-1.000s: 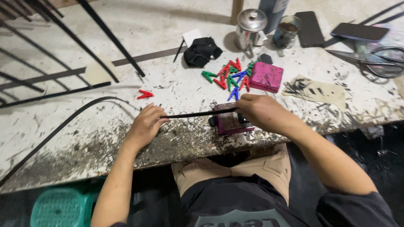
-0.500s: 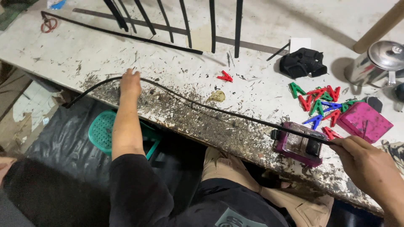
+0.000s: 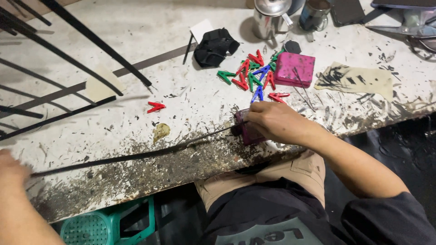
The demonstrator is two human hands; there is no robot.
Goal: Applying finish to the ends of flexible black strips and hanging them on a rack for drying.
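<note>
The pale, black-smeared surface (image 3: 113,136) carries the work; since half a second ago the left hand (image 3: 11,170) has pulled to the frame's left edge, clenched on the thin black strip (image 3: 136,155), now drawn out straight; the right hand (image 3: 274,122) grips the small purple block (image 3: 247,131) at the strip's other end; a magenta box (image 3: 294,69) and coloured clips (image 3: 254,75) lie beyond.

surface: pale, paint-scuffed desk (image 3: 136,27) flecked with black shavings, its front edge worn dark | under desk: teal plastic perforated stool (image 3: 97,227) on a dark floor (image 3: 408,145) | upper left: black metal bars (image 3: 68,50) lying across the top | light: bright and even, soft shadows
</note>
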